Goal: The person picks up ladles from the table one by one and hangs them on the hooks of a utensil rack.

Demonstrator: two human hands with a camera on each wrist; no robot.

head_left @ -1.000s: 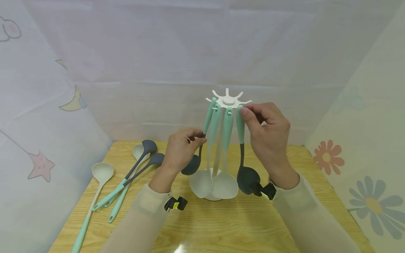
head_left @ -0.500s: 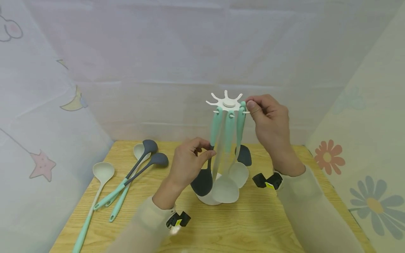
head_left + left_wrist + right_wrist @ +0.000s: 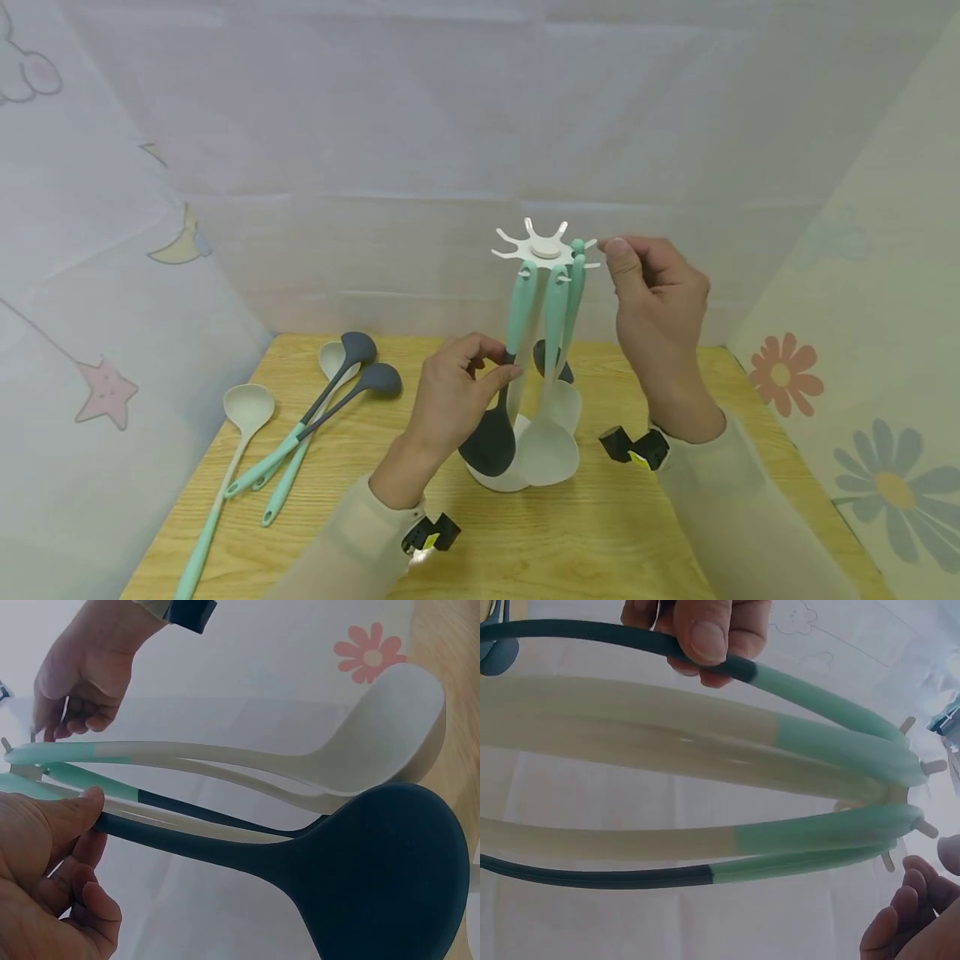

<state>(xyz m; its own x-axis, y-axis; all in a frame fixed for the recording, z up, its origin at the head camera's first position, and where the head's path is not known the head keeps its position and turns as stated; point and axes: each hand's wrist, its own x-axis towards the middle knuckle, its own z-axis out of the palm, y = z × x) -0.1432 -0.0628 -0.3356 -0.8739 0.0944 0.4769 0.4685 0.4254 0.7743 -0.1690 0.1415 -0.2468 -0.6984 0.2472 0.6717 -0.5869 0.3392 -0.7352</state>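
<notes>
A white utensil rack [image 3: 546, 247] with radiating hooks stands on the table. Mint-handled utensils hang from it: a dark blue ladle [image 3: 489, 446] at front left, a white ladle [image 3: 551, 454] beside it, another white-headed utensil [image 3: 567, 404] behind, and a dark-headed one [image 3: 553, 360] at the back. My left hand [image 3: 453, 387] pinches the dark ladle's neck just below its mint handle, which hangs on a hook. Beside the right-hand hooks is my right hand [image 3: 663, 292], fingers loosely curled with nothing held. Whether a fingertip touches a hook, I cannot tell.
On the left of the wooden table [image 3: 600, 542] lie two dark ladles [image 3: 380, 381], crossing over a white-headed utensil [image 3: 330, 358]. A long white ladle [image 3: 249, 408] lies further left. Printed cloth [image 3: 420, 150] surrounds the table at the back and sides.
The rack has turned, carrying its front utensils rightward and the right-hand dark one to the back. My left hand followed right with the dark ladle. My right hand has moved slightly outward from the handles.
</notes>
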